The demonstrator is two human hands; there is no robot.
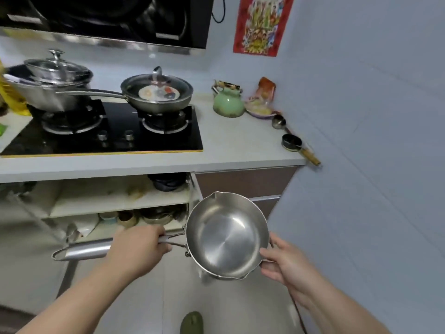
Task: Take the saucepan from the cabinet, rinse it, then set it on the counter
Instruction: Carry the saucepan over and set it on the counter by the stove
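Note:
The steel saucepan (226,237) is empty and shiny, with pour spouts on its rim and a long tubular handle running left. It hangs level in the air in front of the open cabinet (120,201), below the counter (240,145). My left hand (139,247) is wrapped around the handle near the pan's body. My right hand (286,259) grips the small side handle on the pan's right rim. No sink or tap is in view.
A black gas hob (154,141) carries a lidded steel pot (55,75) and a lidded frying pan (156,92). A green teapot (227,102), a bag and small ladles stand at the counter's right end. The wall is close on the right. The cabinet shelves hold bowls.

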